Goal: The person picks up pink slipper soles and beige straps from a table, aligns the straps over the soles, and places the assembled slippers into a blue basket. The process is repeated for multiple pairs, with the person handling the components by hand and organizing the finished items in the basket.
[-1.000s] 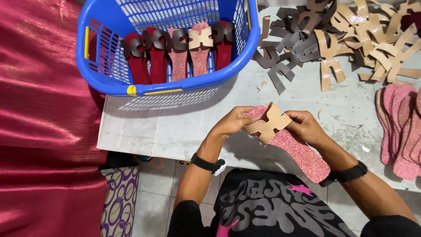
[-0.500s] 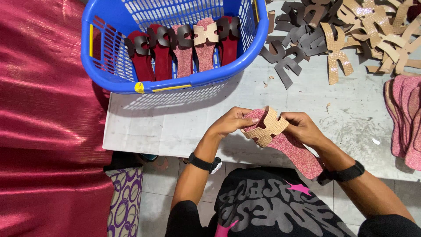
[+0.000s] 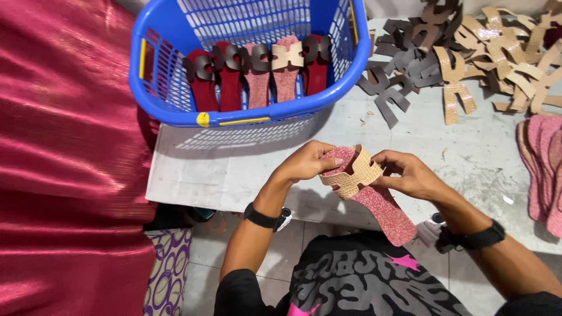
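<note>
Small round yellow sticker (image 3: 202, 119) on front rim of blue basket (image 3: 170, 108). No packages, signs or screens in view.

You face a scuffed grey worktop (image 3: 234, 169); red satin cloth (image 3: 64, 158) drapes along its left edge, pale tiled floor (image 3: 211, 251) below.

Pink glitter insole (image 3: 383, 210) tilted above table edge, beige strap (image 3: 353, 174) seemingly wrapped over toe.

Five finished sandals (image 3: 257, 73) stand in one blue basket (image 3: 345, 82). One pink insole (image 3: 383, 210) with one tan strap (image 3: 354, 174) sits between two hands. Loose straps (image 3: 468, 52) at the tabletop's far edge: too tangled to count.
</note>
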